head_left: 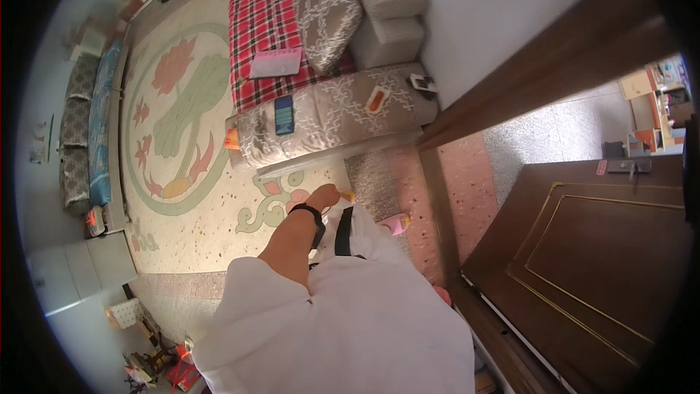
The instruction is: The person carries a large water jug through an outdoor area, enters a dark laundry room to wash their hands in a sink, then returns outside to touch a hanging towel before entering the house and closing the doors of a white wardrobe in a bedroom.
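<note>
My left hand hangs in front of my body, a black band around its wrist. The fingers look curled in, and whatever they may hold is hidden. White cloth with a black stripe lies right beside the hand. Just past the fingers shows a small yellow bit too small to name. A pink slipper is on the floor to the right of the hand. My right hand cannot be made out; a small reddish patch at the right edge of my white shirt is unclear.
Ahead stands a sofa with a phone and a red-and-white item on its arm. A pink pouch lies on the red plaid cover. To the right, a brown door stands open beside its doorway.
</note>
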The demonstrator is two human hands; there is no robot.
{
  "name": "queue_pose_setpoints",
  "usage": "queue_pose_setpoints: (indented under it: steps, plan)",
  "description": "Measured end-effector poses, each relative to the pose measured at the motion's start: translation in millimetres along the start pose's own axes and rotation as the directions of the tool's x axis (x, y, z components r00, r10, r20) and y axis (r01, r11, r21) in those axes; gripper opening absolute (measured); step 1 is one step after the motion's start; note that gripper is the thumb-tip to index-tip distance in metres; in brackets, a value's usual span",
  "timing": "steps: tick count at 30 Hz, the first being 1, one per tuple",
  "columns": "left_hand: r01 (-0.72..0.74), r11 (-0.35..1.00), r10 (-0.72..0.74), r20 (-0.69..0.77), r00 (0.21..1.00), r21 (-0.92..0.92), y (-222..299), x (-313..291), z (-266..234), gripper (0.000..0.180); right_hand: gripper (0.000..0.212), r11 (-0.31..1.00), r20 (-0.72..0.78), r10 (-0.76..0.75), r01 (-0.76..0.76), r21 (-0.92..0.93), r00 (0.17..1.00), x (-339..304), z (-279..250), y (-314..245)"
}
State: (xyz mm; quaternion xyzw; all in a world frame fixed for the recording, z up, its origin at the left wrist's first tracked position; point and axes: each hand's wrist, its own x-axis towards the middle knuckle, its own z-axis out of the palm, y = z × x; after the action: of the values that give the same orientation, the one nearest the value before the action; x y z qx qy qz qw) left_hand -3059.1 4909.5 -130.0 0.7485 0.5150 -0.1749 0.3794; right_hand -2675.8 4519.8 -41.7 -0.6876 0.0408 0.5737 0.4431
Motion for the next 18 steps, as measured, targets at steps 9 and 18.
queue_pose_setpoints:
  steps: [9, 18]
  plan:
    - [-0.166, 0.986, 0.163, 0.064, 0.985, 0.036, 227.7, 44.2, -33.6, 0.036, 0.022, 0.915, -0.066, -0.124, 0.088, -0.393, 0.990, 12.4, -128.8, 3.4]
    - [-0.545, 0.838, 0.533, 0.180, 0.827, 0.023, 437.9, 98.2, -71.4, 0.034, 0.022, 0.780, -0.126, -0.292, 0.160, -0.605, 0.948, 25.9, -123.5, -148.7]
